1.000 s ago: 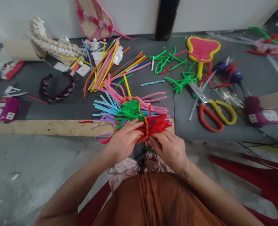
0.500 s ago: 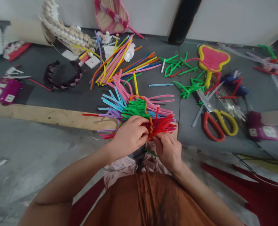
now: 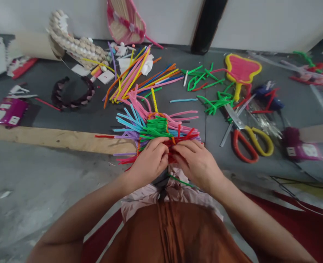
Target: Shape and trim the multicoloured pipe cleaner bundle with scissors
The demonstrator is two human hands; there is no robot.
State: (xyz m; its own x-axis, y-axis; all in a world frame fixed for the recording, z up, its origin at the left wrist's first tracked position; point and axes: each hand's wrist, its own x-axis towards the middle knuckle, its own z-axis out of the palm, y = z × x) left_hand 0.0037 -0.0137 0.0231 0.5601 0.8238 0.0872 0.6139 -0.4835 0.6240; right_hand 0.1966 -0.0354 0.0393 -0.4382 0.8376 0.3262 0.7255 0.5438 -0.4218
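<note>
At the table's front edge lies a pipe-cleaner piece [image 3: 157, 126] with an orange outline and a green middle. Pink, light blue, purple and red ends stick out from its sides, and a yellow twisted stem [image 3: 154, 100] rises from its top. My left hand [image 3: 153, 157] is closed on the lower part of the piece, fingers bent over it. My right hand [image 3: 196, 160] is closed at the lower right, its fingertips among the red pipe cleaners [image 3: 184, 135]. The two hands' fingertips nearly meet, and they hide what lies between them.
Loose colored pipe cleaners [image 3: 139, 73] lie behind the piece, with green ones [image 3: 213, 104] to the right. Scissors [image 3: 245, 135] with red and yellow handles rest nearby. A pink-and-yellow shape [image 3: 243, 69], a dark headband [image 3: 73, 104] and a purple packet [image 3: 8, 111] are also on the table.
My right hand has moved up and left, over the red ends and close to my left hand. My left hand stays on the piece. The view has shifted slightly.
</note>
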